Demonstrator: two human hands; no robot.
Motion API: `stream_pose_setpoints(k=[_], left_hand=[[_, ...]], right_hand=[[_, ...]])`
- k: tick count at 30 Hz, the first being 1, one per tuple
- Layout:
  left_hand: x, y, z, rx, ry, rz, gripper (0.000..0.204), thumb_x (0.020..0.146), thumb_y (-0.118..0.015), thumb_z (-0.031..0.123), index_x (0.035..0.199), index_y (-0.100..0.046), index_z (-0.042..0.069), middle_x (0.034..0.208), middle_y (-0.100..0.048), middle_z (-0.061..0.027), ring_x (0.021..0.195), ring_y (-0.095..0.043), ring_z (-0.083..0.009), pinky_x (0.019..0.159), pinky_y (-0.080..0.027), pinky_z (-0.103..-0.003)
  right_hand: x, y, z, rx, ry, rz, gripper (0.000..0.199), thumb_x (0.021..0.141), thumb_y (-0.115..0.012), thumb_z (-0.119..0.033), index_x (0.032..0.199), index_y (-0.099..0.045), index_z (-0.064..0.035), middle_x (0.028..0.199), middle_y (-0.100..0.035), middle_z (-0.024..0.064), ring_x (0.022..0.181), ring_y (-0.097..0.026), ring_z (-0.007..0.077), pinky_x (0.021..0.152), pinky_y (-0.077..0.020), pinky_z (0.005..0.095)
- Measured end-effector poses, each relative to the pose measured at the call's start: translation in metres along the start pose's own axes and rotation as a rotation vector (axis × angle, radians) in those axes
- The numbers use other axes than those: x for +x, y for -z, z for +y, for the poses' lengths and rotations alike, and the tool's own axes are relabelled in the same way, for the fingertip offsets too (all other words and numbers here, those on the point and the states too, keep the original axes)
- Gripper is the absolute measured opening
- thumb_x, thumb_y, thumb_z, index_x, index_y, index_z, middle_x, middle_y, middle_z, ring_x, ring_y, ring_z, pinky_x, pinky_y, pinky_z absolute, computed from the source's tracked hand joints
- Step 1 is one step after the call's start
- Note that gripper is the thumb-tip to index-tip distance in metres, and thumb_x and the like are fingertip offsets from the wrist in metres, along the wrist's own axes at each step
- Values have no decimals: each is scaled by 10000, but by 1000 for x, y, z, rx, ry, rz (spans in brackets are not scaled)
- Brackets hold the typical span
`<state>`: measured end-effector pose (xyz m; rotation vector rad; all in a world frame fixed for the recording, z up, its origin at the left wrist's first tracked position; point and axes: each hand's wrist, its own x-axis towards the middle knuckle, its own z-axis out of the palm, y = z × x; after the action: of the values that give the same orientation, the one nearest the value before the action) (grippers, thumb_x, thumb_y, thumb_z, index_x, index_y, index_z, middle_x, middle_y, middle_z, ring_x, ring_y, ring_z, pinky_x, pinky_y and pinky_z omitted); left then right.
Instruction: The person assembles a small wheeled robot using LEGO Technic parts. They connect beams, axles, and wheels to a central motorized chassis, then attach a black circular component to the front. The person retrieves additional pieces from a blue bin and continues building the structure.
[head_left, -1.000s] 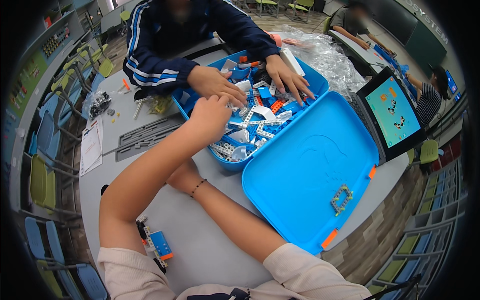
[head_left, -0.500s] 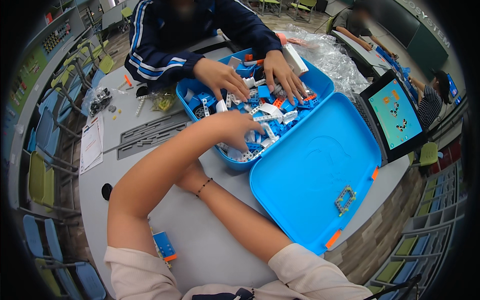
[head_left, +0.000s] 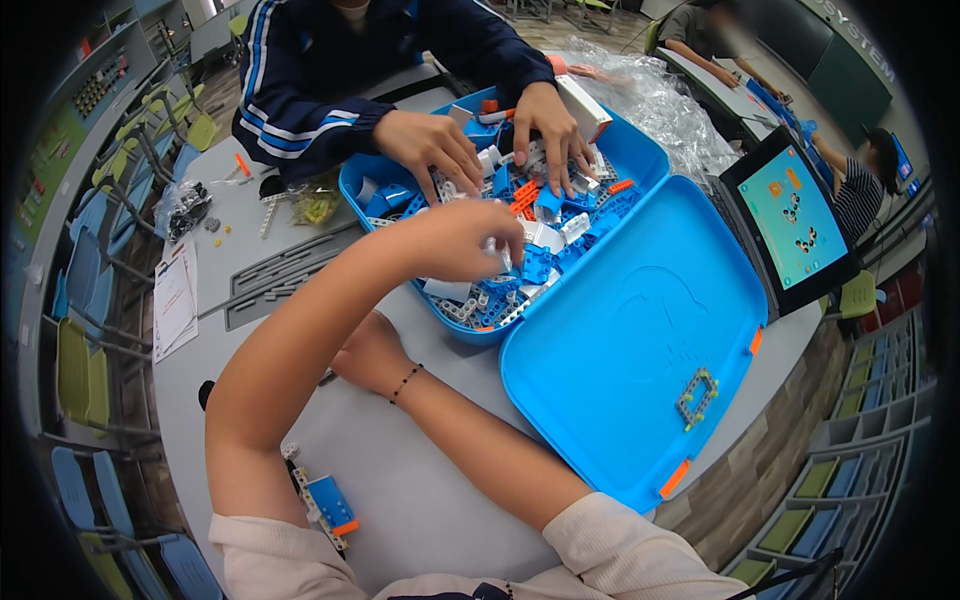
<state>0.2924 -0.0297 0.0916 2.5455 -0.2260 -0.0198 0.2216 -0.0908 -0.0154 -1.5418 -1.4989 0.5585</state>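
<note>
My left hand (head_left: 468, 240) hangs over the near side of a blue storage box (head_left: 468, 332) full of building-brick parts. Its fingers are curled round a small pale piece (head_left: 494, 246), blurred, its exact kind unclear. Crossing beneath my left forearm, my right hand (head_left: 374, 354), with a beaded bracelet at the wrist, stays low over the table. Its fingers are hidden behind that forearm; a bit of something grey shows beside it. Near my left elbow lies a small assembly with a blue block (head_left: 330, 501) and an orange end.
Another person's hands (head_left: 428, 148) reach among the parts from the far side. The box's blue lid (head_left: 620, 370) lies open at right, bearing a grey beam frame (head_left: 697, 398). Beyond it stands a laptop (head_left: 795, 220). A grey tray of rods (head_left: 285, 280) and papers (head_left: 175, 300) lie left.
My left hand has lifted slightly from the parts, its fingers now curled round a pale piece. My right hand has shifted a little left. The other person's hands still move among the parts.
</note>
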Motion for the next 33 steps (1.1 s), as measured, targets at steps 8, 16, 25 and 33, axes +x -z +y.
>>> stream_pose_setpoints(k=[8, 16, 25, 33], left_hand=[[22, -27, 18, -30, 340, -683, 485, 843, -552, 241, 1317, -481, 170, 1237, -481, -126, 1111, -506, -267, 903, -439, -405], [12, -32, 13, 500, 184, -458, 629, 723, -723, 196, 1301, -486, 268, 1247, -445, -90, 1186, -454, -256, 838, -490, -398], [6, 3, -25, 132, 247, -7, 348, 723, -654, -13, 1056, -627, 84, 907, -615, -95, 841, -606, -230, 720, -474, -340], [26, 7, -10, 73, 104, 173, 328, 774, -660, 170, 1089, -625, 89, 992, -593, -108, 919, -577, -228, 751, -476, -349]], right_hand=[[-4, 0, -1, 16, 58, 61, 272, 828, -626, -212, 1031, -543, -51, 1064, -570, 118, 1011, -531, 273, 859, -416, 388], [-8, -3, 2, -130, 87, 90, 374, 790, -666, -236, 1121, -574, -89, 1110, -603, 106, 1039, -562, 278, 880, -445, 378], [-1, 4, -6, 70, 7, 55, 183, 761, -624, -214, 735, -605, -34, 736, -612, 144, 716, -590, 331, 684, -463, 436], [-4, 5, -7, 67, 85, 153, 171, 785, -615, -214, 843, -639, -55, 815, -638, 153, 788, -603, 338, 724, -477, 431]])
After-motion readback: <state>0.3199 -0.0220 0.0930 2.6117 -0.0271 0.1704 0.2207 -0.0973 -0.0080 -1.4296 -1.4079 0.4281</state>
